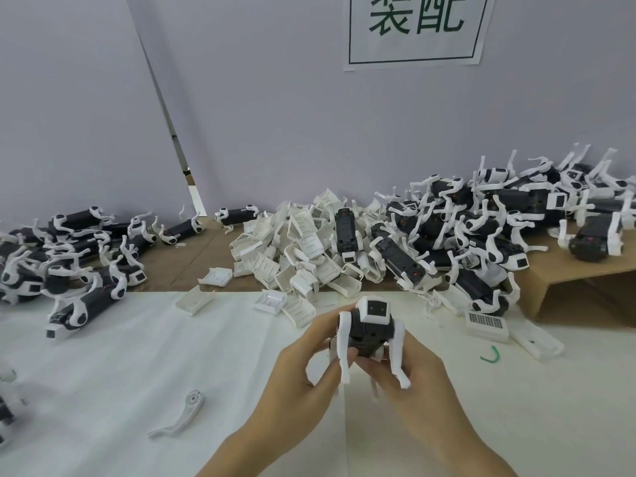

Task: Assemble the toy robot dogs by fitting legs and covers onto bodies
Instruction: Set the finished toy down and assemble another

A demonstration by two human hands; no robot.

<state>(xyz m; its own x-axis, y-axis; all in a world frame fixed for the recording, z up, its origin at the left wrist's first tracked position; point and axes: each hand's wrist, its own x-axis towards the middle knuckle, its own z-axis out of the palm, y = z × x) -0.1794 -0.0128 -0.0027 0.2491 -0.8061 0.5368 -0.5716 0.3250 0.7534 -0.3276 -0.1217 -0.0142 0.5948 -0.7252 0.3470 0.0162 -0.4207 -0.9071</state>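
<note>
Toy dog, gripped by left hand and right hand just before cover pile; press legs home squarely, seating perhaps incomplete.

One legible sign is present. A white paper sheet is fixed to the far wall, right of centre, above the heap of parts on the counter. It carries two large dark green Chinese characters, "装配", set inside a thin dark green rectangular border. The top of the sheet is cut off by the frame edge, so the upper strokes of the characters are not fully visible. No other text, brand, number or label can be read on the toy parts; any markings there are too small to tell.
</note>
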